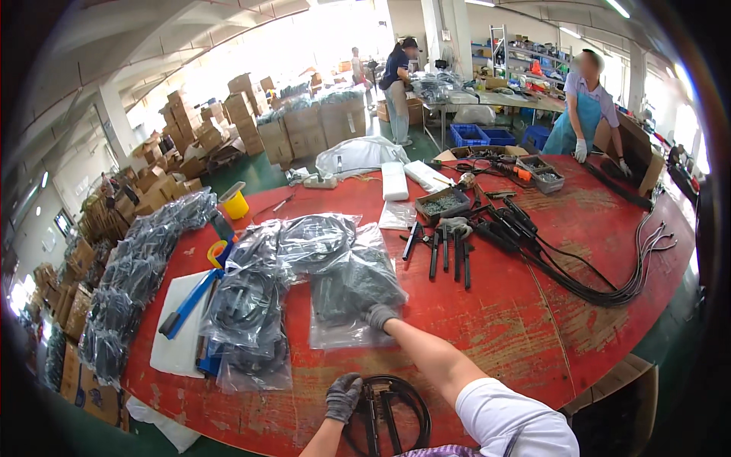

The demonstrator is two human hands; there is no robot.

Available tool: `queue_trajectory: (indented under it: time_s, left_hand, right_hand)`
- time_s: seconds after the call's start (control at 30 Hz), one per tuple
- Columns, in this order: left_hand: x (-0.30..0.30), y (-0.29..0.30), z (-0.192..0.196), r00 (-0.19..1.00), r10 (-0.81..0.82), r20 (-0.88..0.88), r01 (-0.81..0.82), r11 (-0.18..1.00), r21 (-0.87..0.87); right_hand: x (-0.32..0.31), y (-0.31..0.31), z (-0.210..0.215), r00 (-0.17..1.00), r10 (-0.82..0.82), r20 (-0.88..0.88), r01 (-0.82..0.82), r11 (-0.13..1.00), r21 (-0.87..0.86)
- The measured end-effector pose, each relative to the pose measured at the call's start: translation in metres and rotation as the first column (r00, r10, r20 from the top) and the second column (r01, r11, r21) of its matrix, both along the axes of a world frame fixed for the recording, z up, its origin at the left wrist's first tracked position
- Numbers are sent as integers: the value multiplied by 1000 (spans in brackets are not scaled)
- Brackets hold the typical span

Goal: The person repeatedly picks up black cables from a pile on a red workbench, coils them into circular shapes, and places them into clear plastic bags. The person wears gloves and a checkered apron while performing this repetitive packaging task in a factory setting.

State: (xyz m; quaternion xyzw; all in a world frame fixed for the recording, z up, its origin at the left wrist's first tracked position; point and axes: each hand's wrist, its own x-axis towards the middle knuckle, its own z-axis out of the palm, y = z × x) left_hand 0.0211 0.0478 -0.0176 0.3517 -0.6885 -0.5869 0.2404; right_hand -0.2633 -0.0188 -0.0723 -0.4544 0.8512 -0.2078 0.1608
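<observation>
My right hand (378,315), in a grey glove, reaches forward onto a clear plastic bag of dark cable parts (352,293) on the red table (518,320); whether it grips the bag is unclear. My left hand (343,396), also gloved, rests on a coiled black cable with a black bar (388,415) at the table's near edge. More clear bags of coiled black cables (251,305) lie piled just left of the right hand.
Black bars (449,247) and a bundle of long black cables (601,286) lie at mid-table. A tray of screws (444,202) sits behind. Bagged cables (137,274) line the left edge. A person in a blue apron (588,107) stands at the far right. Cardboard boxes (304,126) stand behind.
</observation>
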Motion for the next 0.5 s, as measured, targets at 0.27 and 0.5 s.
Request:
queue_trajectory:
  time_s: [0.27,0.5]
  left_hand:
    - [-51,-31,9,810,328,-485,349,394,850]
    - [-59,-43,-43,788,561,-253,80,314,946]
  right_hand:
    - [77,62,113,961,227,-157,-253,952,-172]
    - [84,121,72,946,195,-260,-265,925,-272]
